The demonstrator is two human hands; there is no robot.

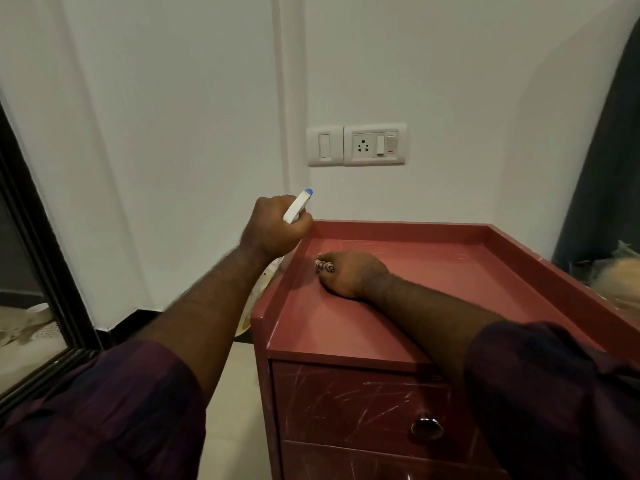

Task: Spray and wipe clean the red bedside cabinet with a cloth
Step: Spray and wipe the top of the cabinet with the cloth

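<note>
Grips a white spray bottle (298,206) with a blue tip in the left hand (273,230), fingers clenched round it, just outside the back left corner of the red bedside cabinet (381,327), blue end tilted up toward the wall. Rests the right hand (349,273) knuckles-up on the cabinet's rimmed top near that same corner, fingers curled round a bunched cloth (323,265), only a striped scrap peeking out at the fingertips. Shows pale scratches across the top and the upper drawer front, plus a round metal knob (426,427) there. Above on the wall, a white socket plate (374,144); far left, a dark-framed mirror (45,271).
</note>
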